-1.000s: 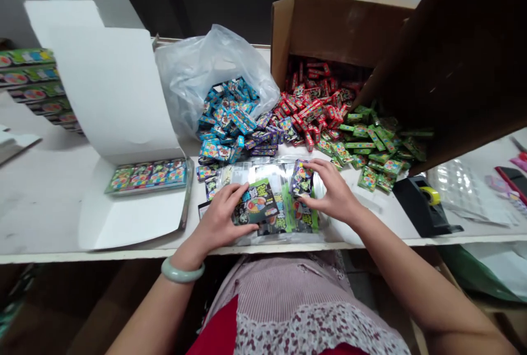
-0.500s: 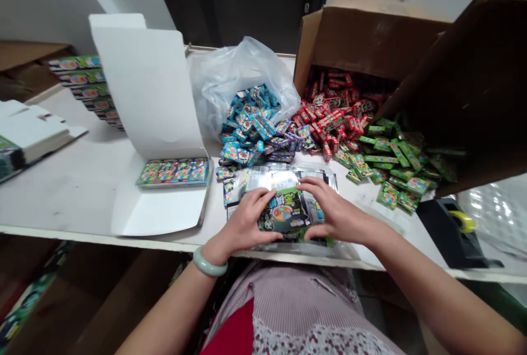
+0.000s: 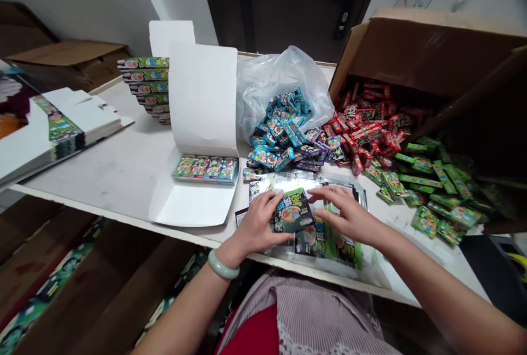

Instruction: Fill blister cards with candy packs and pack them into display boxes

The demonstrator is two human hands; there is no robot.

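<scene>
My left hand grips a black and green printed packet by its left side, thumb on the near edge and fingers at the far edge. To the right of the packet, my right hand has its fingers apart, the fingertips near the packet's right edge and nothing held. Under both lie clear plastic sleeves with black and green print. To the left, an open white box with its lid raised holds a row of small colourful packs.
Blue small packs spill from a clear bag. Red packs and green packs spread from a big carton. Stacked printed boxes and folded white cartons stand left. A black tape dispenser is at right.
The camera view has turned left, so the table's contents appear further right. My right hand has moved slightly off the packet, which stays in my left hand.
</scene>
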